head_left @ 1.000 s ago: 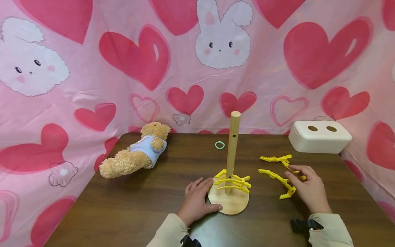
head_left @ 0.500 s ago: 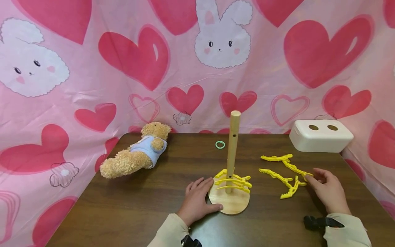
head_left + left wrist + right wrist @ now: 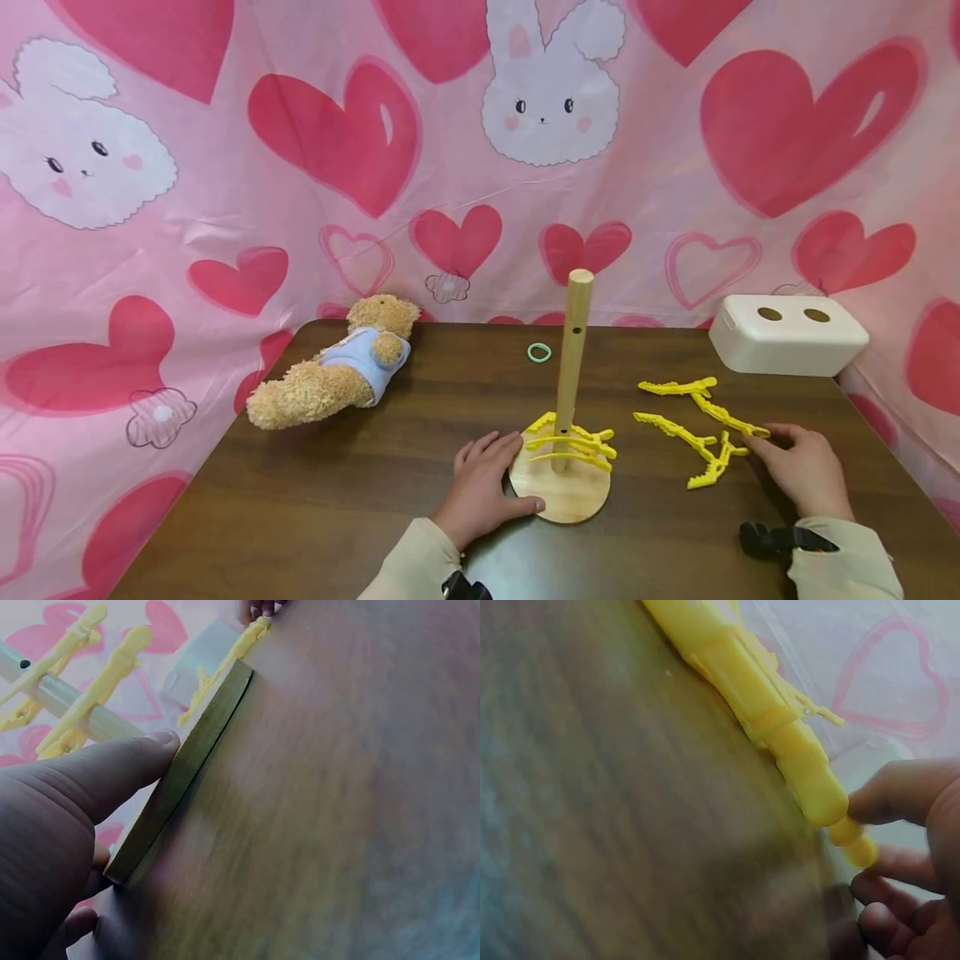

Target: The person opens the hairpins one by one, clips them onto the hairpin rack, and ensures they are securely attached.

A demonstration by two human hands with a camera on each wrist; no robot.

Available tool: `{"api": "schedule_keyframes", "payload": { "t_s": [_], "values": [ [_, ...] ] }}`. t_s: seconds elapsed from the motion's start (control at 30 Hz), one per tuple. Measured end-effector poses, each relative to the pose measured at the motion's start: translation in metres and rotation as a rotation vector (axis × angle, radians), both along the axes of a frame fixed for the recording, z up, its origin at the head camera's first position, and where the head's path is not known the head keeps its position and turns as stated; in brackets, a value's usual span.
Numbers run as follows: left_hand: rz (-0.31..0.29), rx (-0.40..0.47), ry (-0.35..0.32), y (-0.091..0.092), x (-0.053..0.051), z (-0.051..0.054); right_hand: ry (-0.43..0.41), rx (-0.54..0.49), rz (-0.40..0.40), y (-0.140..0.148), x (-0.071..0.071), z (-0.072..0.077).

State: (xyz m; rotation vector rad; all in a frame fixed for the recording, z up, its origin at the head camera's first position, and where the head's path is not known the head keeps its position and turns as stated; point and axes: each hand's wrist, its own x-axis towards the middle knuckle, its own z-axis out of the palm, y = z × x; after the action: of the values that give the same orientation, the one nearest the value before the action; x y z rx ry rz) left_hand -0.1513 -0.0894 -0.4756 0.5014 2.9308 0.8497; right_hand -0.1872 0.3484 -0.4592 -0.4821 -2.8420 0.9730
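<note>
A round wooden base with an upright post (image 3: 573, 350) forms a stand in the head view. My left hand (image 3: 483, 483) holds the left rim of the base (image 3: 562, 500), thumb at its near edge and fingers along the far left side. Yellow alligator hair clips (image 3: 577, 446) are set across the post low down. To the right, more yellow hair clips (image 3: 675, 427) lie on the table. My right hand (image 3: 806, 467) pinches the right end of one hair clip (image 3: 817, 784) between thumb and forefinger; the other fingers are curled beneath in the right wrist view.
A teddy bear (image 3: 352, 367) in a blue top lies at the back left. Behind the post is a small green ring (image 3: 538, 352). A white box with two round holes (image 3: 787, 342) stands at the back right, near the pink heart-patterned cloth (image 3: 637, 167).
My right hand has drawn back to the right from over the loose clips to the end of one of them. The left hand keeps its hold on the base. The head view shifted slightly.
</note>
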Motion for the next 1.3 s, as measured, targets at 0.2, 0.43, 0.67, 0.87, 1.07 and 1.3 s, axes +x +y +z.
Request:
{"api": "schedule_keyframes", "payload": {
  "t_s": [0.2, 0.43, 0.67, 0.87, 1.07, 1.3],
  "values": [
    [-0.007, 0.007, 0.004, 0.000, 0.000, 0.000, 0.023, -0.027, -0.084, 0.002, 0.004, -0.003],
    [-0.004, -0.002, 0.010, 0.001, 0.001, 0.000, -0.066, 0.014, 0.028, 0.005, 0.003, 0.001],
    [-0.004, 0.005, -0.004, 0.001, 0.001, 0.003, -0.106, 0.046, 0.112, 0.017, 0.007, 0.008],
    [-0.006, 0.006, -0.001, 0.001, 0.000, 0.002, -0.127, 0.083, 0.208, 0.025, 0.012, 0.010],
    [-0.006, 0.009, 0.007, 0.001, 0.001, 0.001, 0.011, -0.043, 0.024, 0.020, 0.014, 0.007],
    [-0.007, 0.010, 0.001, 0.001, 0.000, 0.001, 0.170, -0.162, -0.114, 0.008, 0.017, 0.011]
  ]
}}
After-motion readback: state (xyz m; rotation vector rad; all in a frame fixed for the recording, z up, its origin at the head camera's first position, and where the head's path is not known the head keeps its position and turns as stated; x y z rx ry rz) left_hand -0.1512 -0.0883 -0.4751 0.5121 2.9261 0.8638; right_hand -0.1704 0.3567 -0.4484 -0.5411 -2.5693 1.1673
